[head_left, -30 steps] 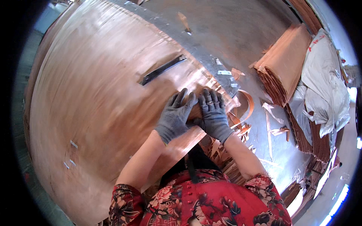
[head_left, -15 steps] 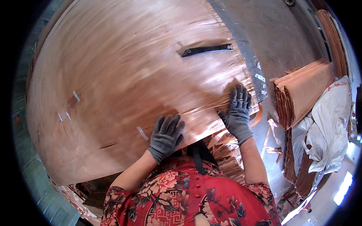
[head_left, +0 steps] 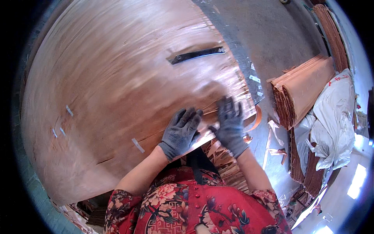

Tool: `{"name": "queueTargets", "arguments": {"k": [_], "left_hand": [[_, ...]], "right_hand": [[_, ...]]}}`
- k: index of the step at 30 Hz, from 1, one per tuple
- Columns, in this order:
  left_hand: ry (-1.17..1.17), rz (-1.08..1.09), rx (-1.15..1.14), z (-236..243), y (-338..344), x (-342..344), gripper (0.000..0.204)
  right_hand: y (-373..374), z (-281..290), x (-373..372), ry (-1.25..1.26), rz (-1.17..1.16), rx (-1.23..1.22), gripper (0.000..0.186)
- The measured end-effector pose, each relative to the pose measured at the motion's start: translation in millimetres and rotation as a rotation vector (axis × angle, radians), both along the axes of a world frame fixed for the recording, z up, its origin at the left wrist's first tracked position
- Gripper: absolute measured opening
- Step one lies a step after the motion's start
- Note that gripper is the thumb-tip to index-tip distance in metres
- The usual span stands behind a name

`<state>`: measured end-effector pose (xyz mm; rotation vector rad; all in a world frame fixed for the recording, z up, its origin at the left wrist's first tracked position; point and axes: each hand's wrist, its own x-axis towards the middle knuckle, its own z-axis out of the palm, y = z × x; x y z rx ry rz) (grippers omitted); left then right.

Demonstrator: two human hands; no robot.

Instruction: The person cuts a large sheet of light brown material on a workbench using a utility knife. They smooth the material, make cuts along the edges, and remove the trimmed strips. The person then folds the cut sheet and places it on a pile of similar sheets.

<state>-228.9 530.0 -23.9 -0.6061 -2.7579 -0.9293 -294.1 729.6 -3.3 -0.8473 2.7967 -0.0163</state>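
A large sheet of light brown wood veneer (head_left: 97, 97) fills the left and middle of the view, with a few short white tape pieces (head_left: 138, 145) on it. My left hand (head_left: 179, 134), in a grey glove, lies open on the sheet near its front edge, fingers extended over a long split or seam. Just right of it, my right hand (head_left: 230, 126), also gloved and blurred at the fingertips, has its fingers apart on the sheet near the right corner. A flat black blade-like tool (head_left: 196, 55) lies on the veneer beyond both hands.
At the right, a folded stack of veneer (head_left: 302, 91) lies beside a crumpled white plastic sheet (head_left: 333, 117) and another veneer bundle (head_left: 331, 37). A grey surface (head_left: 272, 35) with tape bits runs along the sheet's right side. Veneer scraps (head_left: 230, 165) lie below the front edge.
Since half a second ago my right hand has moved left and down, closer to my left hand, which has shifted slightly up and right. The whole view has also shifted somewhat.
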Motion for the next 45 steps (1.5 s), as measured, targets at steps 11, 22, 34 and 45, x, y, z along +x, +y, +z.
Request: {"name": "queueTargets", "arguments": {"k": [11,22,34,45], "left_hand": [[0.016,0.041,-0.02,-4,-1,4,0.1],[0.027,0.115,-0.007,2,-1,5,0.074],[-0.02,-0.014,-0.074,-3,6,5,0.062],[-0.053,0.129,-0.172,2,-31,50,0.07]], "right_hand": [[10,9,29,-0.1,-0.061,-0.111,0.088],[14,5,7,-0.007,-0.04,0.023,0.088],[52,1,-52,0.036,-0.18,-0.111,0.093],[46,-1,-46,-0.037,-0.119,-0.165,0.097]]}}
